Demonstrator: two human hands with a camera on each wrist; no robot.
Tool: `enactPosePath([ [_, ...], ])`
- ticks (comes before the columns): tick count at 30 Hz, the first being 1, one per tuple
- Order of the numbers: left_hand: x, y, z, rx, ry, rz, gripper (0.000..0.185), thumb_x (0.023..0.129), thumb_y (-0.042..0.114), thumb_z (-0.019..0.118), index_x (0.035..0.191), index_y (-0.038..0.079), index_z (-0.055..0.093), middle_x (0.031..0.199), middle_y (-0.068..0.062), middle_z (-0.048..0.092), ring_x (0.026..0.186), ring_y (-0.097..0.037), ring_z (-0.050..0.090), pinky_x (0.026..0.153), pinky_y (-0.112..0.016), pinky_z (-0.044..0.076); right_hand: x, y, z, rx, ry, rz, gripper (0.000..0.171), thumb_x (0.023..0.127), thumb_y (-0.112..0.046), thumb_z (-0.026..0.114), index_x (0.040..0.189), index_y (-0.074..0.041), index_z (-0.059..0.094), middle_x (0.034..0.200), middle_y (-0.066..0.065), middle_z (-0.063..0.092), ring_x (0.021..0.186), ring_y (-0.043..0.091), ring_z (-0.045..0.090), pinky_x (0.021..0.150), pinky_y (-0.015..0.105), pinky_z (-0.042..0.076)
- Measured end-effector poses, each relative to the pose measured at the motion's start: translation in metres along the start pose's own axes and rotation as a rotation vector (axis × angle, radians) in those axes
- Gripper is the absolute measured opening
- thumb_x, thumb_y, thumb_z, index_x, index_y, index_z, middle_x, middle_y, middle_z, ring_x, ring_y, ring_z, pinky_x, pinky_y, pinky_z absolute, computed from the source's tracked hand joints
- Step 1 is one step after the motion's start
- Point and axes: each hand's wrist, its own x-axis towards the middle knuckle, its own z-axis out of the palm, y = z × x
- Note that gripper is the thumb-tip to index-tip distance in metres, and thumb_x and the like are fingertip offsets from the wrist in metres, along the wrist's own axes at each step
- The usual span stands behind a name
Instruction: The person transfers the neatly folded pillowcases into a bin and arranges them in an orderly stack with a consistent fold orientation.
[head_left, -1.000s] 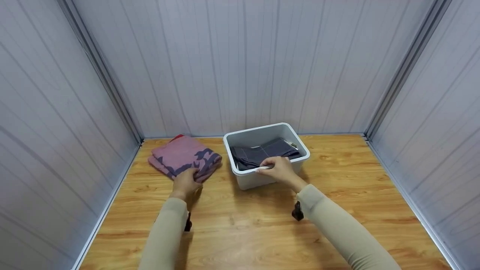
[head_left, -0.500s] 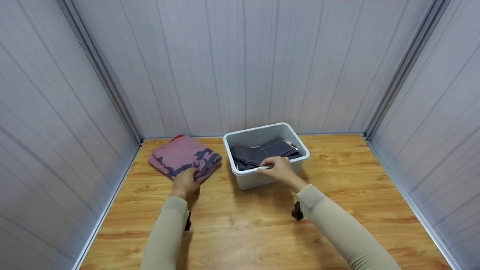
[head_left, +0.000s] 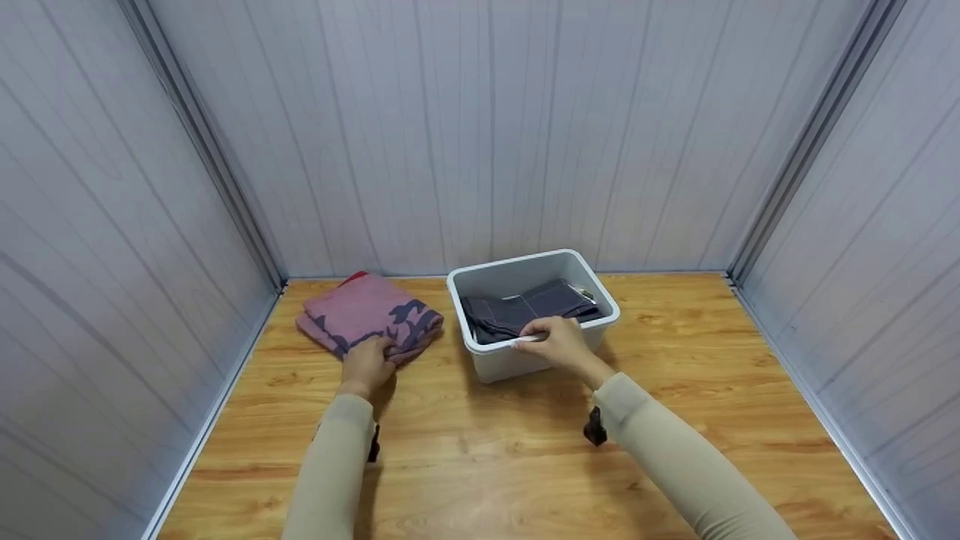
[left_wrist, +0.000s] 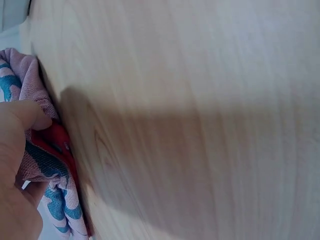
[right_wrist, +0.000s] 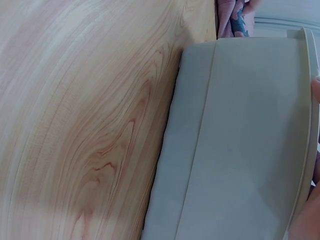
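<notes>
Pink towel, folded on the table, is pinched at its near edge by the left hand, while the right hand grips the bin rim.

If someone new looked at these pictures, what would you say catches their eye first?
Probably the folded pink cloth with dark blue patterning, lying at the back left of the wooden table, with the left hand gripping its near edge. Beside it to the right stands a white plastic bin with a dark grey folded cloth inside, and the right hand holds the bin's near rim.
</notes>
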Motion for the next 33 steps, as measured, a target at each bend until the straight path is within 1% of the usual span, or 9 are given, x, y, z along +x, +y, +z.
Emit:
enactPosePath([
  [4,-0.002,-0.002,-0.003,-0.075,0.007,-0.026,0.033,0.097,0.002,0.068,0.129,0.001,0.076,0.131,-0.022,0.075,0.129,-0.046,0.067,0.114,-0.061,0.05,0.0,-0.002,0.0,0.004,0.0,0.004,0.019,0.088,-0.031,0.089,0.092,-0.013,0.084,0.093,0.002,0.084,0.096,0.028,0.076,0.109,0.056,0.039],
  [7,-0.005,-0.004,-0.004,-0.113,0.017,-0.041,0.034,0.097,0.001,0.066,0.13,0.0,0.076,0.134,-0.023,0.074,0.132,-0.046,0.066,0.116,-0.062,0.049,0.0,-0.002,0.001,0.009,-0.003,0.007,0.02,0.088,-0.031,0.09,0.093,-0.013,0.084,0.094,0.002,0.084,0.097,0.029,0.075,0.109,0.055,0.039],
  [9,-0.007,-0.004,-0.004,-0.123,0.027,-0.044,0.037,0.096,0.001,0.064,0.131,-0.001,0.075,0.135,-0.023,0.074,0.133,-0.047,0.065,0.116,-0.066,0.047,0.0,-0.003,0.001,0.014,-0.004,0.004,0.02,0.088,-0.031,0.09,0.093,-0.012,0.084,0.094,0.002,0.084,0.096,0.029,0.075,0.108,0.055,0.038],
  [14,-0.01,-0.001,-0.005,-0.127,0.016,-0.018,0.041,0.096,0.002,0.06,0.135,-0.003,0.072,0.139,-0.025,0.071,0.136,-0.049,0.062,0.118,-0.067,0.045,-0.004,-0.002,0.0,0.023,0.01,0.003,0.02,0.088,-0.029,0.09,0.093,-0.011,0.084,0.093,0.004,0.083,0.095,0.03,0.075,0.106,0.056,0.038],
  [15,-0.007,-0.006,0.0,-0.115,0.029,0.005,0.041,0.095,0.003,0.061,0.133,-0.002,0.073,0.137,-0.025,0.072,0.133,-0.048,0.064,0.116,-0.065,0.047,-0.004,-0.002,-0.001,0.026,0.01,0.005,0.019,0.088,-0.029,0.09,0.093,-0.011,0.084,0.093,0.004,0.083,0.095,0.03,0.075,0.107,0.056,0.037],
  [21,-0.012,-0.005,-0.005,-0.061,-0.013,0.012,0.035,0.096,0.005,0.065,0.128,0.0,0.077,0.13,-0.022,0.076,0.126,-0.044,0.069,0.112,-0.061,0.052,-0.006,0.0,-0.001,0.033,0.002,0.016,0.019,0.089,-0.029,0.089,0.093,-0.012,0.084,0.093,0.003,0.083,0.095,0.029,0.074,0.108,0.057,0.039],
  [22,-0.016,0.001,-0.01,-0.062,-0.037,-0.001,0.034,0.096,0.004,0.064,0.127,0.0,0.077,0.13,-0.022,0.076,0.127,-0.044,0.068,0.113,-0.062,0.051,-0.006,0.0,-0.001,0.033,0.001,0.018,0.019,0.089,-0.03,0.089,0.093,-0.012,0.084,0.093,0.003,0.083,0.095,0.028,0.074,0.107,0.056,0.04],
  [28,-0.023,0.003,-0.019,-0.073,-0.089,0.016,0.033,0.093,0.003,0.065,0.122,0.001,0.08,0.124,-0.016,0.079,0.12,-0.039,0.071,0.11,-0.06,0.054,-0.004,-0.002,0.0,0.042,0.002,0.027,0.018,0.089,-0.03,0.09,0.093,-0.013,0.085,0.091,0.001,0.083,0.09,0.023,0.073,0.104,0.051,0.042],
  [33,-0.03,0.009,-0.026,-0.095,-0.148,0.022,0.032,0.091,0.003,0.066,0.12,0.003,0.08,0.119,-0.013,0.078,0.113,-0.033,0.071,0.107,-0.056,0.056,-0.001,-0.003,0.0,0.04,0.016,0.019,0.018,0.088,-0.029,0.09,0.092,-0.012,0.085,0.091,0.002,0.083,0.089,0.024,0.074,0.104,0.051,0.041],
])
